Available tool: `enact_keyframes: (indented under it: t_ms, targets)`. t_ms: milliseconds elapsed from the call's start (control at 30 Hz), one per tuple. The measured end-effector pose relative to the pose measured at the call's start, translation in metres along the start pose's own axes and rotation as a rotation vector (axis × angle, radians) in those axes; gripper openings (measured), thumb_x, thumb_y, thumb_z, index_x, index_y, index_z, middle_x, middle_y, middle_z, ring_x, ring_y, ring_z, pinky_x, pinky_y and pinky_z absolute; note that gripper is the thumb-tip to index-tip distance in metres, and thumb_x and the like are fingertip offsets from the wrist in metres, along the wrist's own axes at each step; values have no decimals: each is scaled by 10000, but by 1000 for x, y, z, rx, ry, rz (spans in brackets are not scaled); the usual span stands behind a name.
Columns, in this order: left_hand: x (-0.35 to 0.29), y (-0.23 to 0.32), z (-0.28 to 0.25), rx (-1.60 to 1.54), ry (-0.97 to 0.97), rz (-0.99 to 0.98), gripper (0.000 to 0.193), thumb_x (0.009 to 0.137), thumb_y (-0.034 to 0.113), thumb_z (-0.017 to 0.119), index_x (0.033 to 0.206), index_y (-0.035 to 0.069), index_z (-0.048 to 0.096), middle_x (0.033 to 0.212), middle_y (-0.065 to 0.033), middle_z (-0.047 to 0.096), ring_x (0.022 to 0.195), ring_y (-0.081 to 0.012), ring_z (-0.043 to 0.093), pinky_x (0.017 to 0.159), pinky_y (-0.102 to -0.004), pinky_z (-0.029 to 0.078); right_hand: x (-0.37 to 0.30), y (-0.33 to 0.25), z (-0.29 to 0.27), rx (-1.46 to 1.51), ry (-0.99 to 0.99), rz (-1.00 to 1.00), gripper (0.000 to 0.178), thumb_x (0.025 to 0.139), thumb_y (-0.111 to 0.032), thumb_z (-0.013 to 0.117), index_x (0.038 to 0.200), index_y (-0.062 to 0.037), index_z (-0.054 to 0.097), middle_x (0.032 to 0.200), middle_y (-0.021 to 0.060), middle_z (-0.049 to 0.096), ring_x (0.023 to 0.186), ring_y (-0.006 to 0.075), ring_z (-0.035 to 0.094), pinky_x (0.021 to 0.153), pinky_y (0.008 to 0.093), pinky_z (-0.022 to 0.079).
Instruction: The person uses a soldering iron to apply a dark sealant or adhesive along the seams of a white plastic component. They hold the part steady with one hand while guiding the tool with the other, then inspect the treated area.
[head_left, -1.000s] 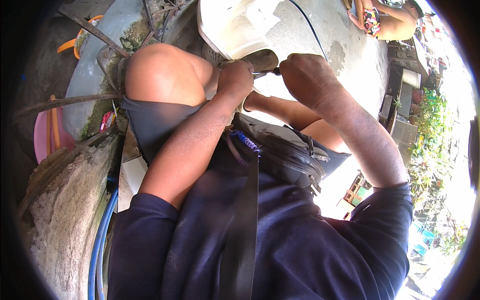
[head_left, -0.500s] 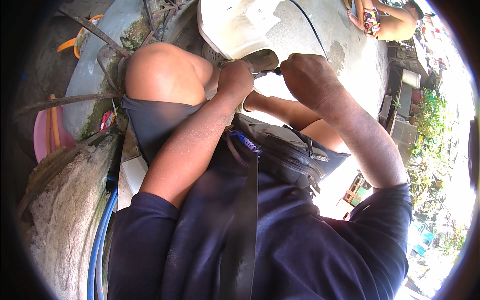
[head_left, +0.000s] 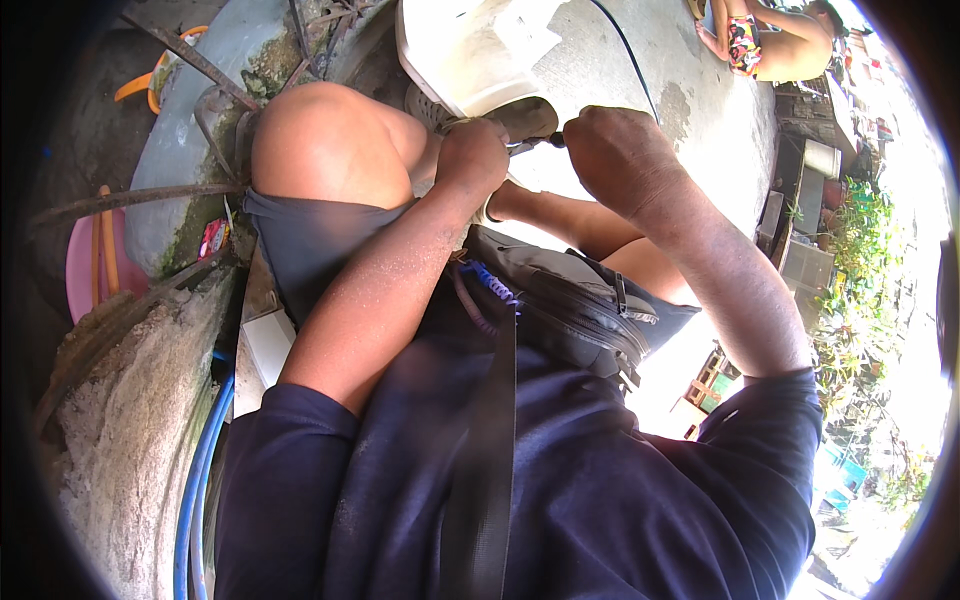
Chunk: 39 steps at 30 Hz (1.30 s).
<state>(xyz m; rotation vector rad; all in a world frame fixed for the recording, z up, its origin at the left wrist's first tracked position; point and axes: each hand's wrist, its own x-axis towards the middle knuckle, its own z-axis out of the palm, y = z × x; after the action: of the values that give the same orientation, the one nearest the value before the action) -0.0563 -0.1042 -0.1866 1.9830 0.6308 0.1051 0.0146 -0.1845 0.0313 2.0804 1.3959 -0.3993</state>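
Both my fists meet in front of my knees, over the white plastic piece. My left hand (head_left: 473, 155) is closed, and whatever it pinches is mostly hidden behind the fingers. My right hand (head_left: 622, 160) is wrapped round the black handle of a thin tool (head_left: 557, 140), with the knuckles up. From that handle a short bright metal part runs toward my left hand; its far end is hidden there. Just beyond the hands stands a large white plastic housing or container (head_left: 450, 60), open at its near side, with a brownish rounded object (head_left: 528, 118) at its lower edge.
A black cable (head_left: 632, 55) runs over the concrete ground. A dark waist bag (head_left: 560, 290) lies on my lap. To the left are metal bars (head_left: 140, 200), a pink basin (head_left: 82, 265), a rough rock (head_left: 140, 440) and blue hoses (head_left: 200, 480). Another person (head_left: 790, 45) sits far right.
My right hand has shifted a few pixels to the right, and slightly more of the tool's black end shows. My left hand stays in place.
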Motion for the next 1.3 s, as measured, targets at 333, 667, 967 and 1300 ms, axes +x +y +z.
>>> enact_keyframes:
  t_ms: [333,667,967,1300]
  targets:
    - [-1,3,-3,9,-13,10,120,909,125,669,938,76,776,983,-180,757,941,-376,725,838,-447,569,2,5,4,-40,30,-19,190,967,-121,622,954,-10,776,910,161,776,896,280,779,817,385,638]
    - [0,1,-1,-11,-18,-25,123,897,132,667,926,89,778,962,-182,754,932,-389,723,824,-453,569,4,9,5,-13,55,-37,217,968,-187,642,938,-21,779,911,164,776,901,291,779,821,393,637]
    - [0,0,-1,-13,-17,-24,123,899,123,661,923,86,775,957,-178,754,929,-379,728,818,-446,572,5,9,3,-6,62,-36,252,973,-234,655,954,-14,778,937,176,775,908,291,778,834,391,634]
    - [1,0,-1,8,-18,-30,127,902,137,654,922,95,773,962,-173,752,922,-384,722,806,-449,568,4,9,5,-5,55,-27,198,954,-153,641,938,-22,788,935,170,778,904,304,776,823,405,633]
